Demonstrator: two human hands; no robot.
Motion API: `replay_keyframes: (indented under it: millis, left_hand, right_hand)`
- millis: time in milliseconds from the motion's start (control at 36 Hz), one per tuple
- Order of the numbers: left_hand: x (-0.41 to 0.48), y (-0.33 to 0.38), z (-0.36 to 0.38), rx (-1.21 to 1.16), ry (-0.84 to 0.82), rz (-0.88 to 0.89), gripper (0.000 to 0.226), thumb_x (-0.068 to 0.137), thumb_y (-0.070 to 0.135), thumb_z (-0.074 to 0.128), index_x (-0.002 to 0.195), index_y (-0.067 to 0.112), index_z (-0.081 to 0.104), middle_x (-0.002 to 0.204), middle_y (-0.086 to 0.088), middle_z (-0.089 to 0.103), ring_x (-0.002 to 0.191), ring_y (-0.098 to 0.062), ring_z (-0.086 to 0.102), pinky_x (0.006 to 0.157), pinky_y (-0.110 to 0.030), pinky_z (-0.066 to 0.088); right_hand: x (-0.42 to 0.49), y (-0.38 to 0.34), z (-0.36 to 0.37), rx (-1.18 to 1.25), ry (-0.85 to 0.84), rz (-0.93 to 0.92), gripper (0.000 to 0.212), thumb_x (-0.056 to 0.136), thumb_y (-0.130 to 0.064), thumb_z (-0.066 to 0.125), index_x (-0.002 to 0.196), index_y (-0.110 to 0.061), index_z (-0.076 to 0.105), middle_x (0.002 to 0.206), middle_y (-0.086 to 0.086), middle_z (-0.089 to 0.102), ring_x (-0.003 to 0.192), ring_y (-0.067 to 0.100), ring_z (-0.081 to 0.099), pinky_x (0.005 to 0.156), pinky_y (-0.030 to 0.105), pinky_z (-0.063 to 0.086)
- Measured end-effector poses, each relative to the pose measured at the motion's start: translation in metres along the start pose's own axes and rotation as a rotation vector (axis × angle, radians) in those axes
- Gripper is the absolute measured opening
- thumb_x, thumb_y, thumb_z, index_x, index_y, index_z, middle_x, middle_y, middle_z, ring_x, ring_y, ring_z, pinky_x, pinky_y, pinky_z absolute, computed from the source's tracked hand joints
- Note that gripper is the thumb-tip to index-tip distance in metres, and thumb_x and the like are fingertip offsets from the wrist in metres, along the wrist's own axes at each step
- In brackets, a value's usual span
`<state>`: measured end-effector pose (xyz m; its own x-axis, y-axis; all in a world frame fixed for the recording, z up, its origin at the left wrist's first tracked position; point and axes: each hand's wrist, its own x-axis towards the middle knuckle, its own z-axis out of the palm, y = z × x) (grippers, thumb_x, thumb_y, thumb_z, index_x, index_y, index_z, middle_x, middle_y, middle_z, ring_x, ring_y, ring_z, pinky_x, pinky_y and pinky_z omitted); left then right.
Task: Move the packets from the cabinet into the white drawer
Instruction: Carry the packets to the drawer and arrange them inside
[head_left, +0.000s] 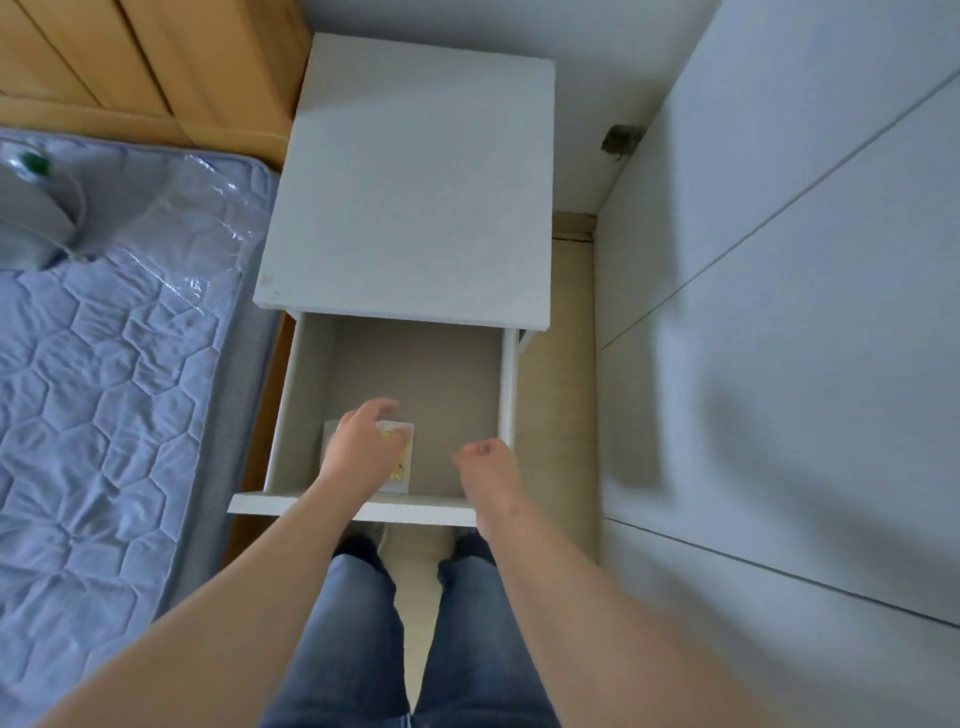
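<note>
Reaching into the white drawer (363, 508), left hand (363, 447) curls over a packet (404, 462), hold unconfirmed; right hand (485, 457) loosely curled, empty.

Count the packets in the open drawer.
1 that can be made out: a white packet with yellow print lies at the front left of the drawer, partly under the left hand. The hand may hide another. The right hand holds none.

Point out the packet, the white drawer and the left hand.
packet (404, 470): head view, printed right edge.
white drawer (426, 512): head view, front panel's top edge.
left hand (361, 447): head view, its back.
</note>
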<state>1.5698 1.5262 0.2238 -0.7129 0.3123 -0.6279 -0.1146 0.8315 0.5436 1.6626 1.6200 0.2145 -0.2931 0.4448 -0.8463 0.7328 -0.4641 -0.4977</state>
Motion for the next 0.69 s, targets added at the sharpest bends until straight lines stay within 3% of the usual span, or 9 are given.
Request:
replay_keyframes:
  millis: [111, 222, 278, 333, 417, 472, 556, 611, 695]
  left_hand:
    - [-0.008, 0.014, -0.014, -0.044, -0.021, 0.053, 0.040, 0.095, 0.025, 0.053, 0.134, 0.021, 0.045, 0.135, -0.001, 0.048, 0.114, -0.016, 0.048, 0.088, -0.029, 0.040]
    - [-0.006, 0.024, -0.038, -0.033, -0.055, 0.164, 0.036, 0.095, 0.025, 0.052, 0.131, 0.021, 0.047, 0.127, 0.001, 0.051, 0.100, -0.011, 0.048, 0.075, -0.021, 0.039]
    - [-0.006, 0.030, -0.050, -0.017, -0.083, 0.217, 0.034, 0.095, 0.025, 0.052, 0.129, 0.021, 0.048, 0.120, 0.003, 0.053, 0.091, -0.009, 0.049, 0.070, -0.020, 0.038]
    - [-0.008, 0.036, -0.059, 0.009, -0.118, 0.270, 0.032, 0.095, 0.024, 0.052, 0.127, 0.021, 0.049, 0.115, 0.003, 0.054, 0.093, -0.011, 0.048, 0.077, -0.025, 0.038]
    - [-0.017, 0.044, -0.062, 0.058, -0.215, 0.338, 0.028, 0.095, 0.024, 0.052, 0.122, 0.022, 0.051, 0.111, 0.003, 0.056, 0.093, -0.012, 0.050, 0.079, -0.027, 0.037]
    - [-0.027, 0.049, -0.058, 0.104, -0.297, 0.389, 0.026, 0.094, 0.024, 0.052, 0.120, 0.023, 0.053, 0.109, 0.004, 0.057, 0.091, -0.011, 0.051, 0.078, -0.026, 0.037]
    - [-0.047, 0.052, -0.046, 0.195, -0.411, 0.485, 0.024, 0.094, 0.024, 0.052, 0.119, 0.023, 0.053, 0.108, 0.005, 0.056, 0.087, -0.005, 0.051, 0.066, -0.020, 0.037]
    - [-0.065, 0.052, -0.036, 0.244, -0.482, 0.549, 0.023, 0.094, 0.024, 0.052, 0.117, 0.024, 0.053, 0.105, 0.006, 0.056, 0.081, -0.002, 0.051, 0.063, -0.017, 0.037]
    - [-0.097, 0.049, -0.017, 0.319, -0.601, 0.616, 0.023, 0.094, 0.023, 0.052, 0.117, 0.023, 0.054, 0.104, 0.006, 0.057, 0.086, -0.010, 0.053, 0.074, -0.023, 0.043]
  right_hand:
    - [-0.022, -0.011, 0.002, 0.052, 0.124, -0.002, 0.004, 0.090, -0.012, 0.051, 0.094, -0.013, 0.050, 0.077, -0.003, 0.047, 0.066, 0.010, 0.042, 0.061, 0.022, 0.037]
    - [-0.036, -0.017, 0.005, 0.182, 0.160, -0.012, 0.031, 0.094, -0.005, 0.045, 0.124, -0.003, 0.051, 0.112, 0.008, 0.057, 0.104, 0.023, 0.053, 0.090, 0.028, 0.042]
    - [-0.044, -0.017, 0.012, 0.257, 0.211, -0.021, 0.034, 0.092, -0.016, 0.051, 0.124, -0.006, 0.052, 0.107, 0.006, 0.056, 0.096, 0.021, 0.053, 0.088, 0.031, 0.043]
    - [-0.056, -0.014, 0.020, 0.325, 0.274, -0.008, 0.035, 0.091, -0.022, 0.054, 0.124, -0.011, 0.052, 0.095, 0.002, 0.053, 0.085, 0.017, 0.049, 0.079, 0.028, 0.043]
    - [-0.072, -0.006, 0.032, 0.499, 0.329, -0.026, 0.031, 0.090, -0.022, 0.055, 0.119, -0.011, 0.054, 0.079, -0.005, 0.048, 0.074, 0.011, 0.045, 0.067, 0.022, 0.039]
    - [-0.083, 0.001, 0.038, 0.579, 0.374, -0.026, 0.026, 0.090, -0.022, 0.056, 0.114, -0.012, 0.054, 0.079, -0.005, 0.048, 0.079, 0.013, 0.048, 0.072, 0.025, 0.041]
    - [-0.101, 0.019, 0.039, 0.677, 0.443, -0.042, 0.008, 0.090, -0.020, 0.056, 0.094, -0.014, 0.052, 0.072, -0.003, 0.046, 0.073, 0.014, 0.046, 0.070, 0.028, 0.038]
    - [-0.114, 0.033, 0.035, 0.748, 0.526, -0.063, 0.012, 0.088, -0.016, 0.057, 0.077, -0.015, 0.050, 0.069, -0.001, 0.045, 0.068, 0.015, 0.044, 0.068, 0.029, 0.037]
    - [-0.137, 0.063, 0.024, 0.899, 0.600, -0.065, 0.013, 0.087, -0.017, 0.057, 0.076, -0.020, 0.051, 0.079, -0.001, 0.052, 0.070, 0.012, 0.047, 0.070, 0.027, 0.039]
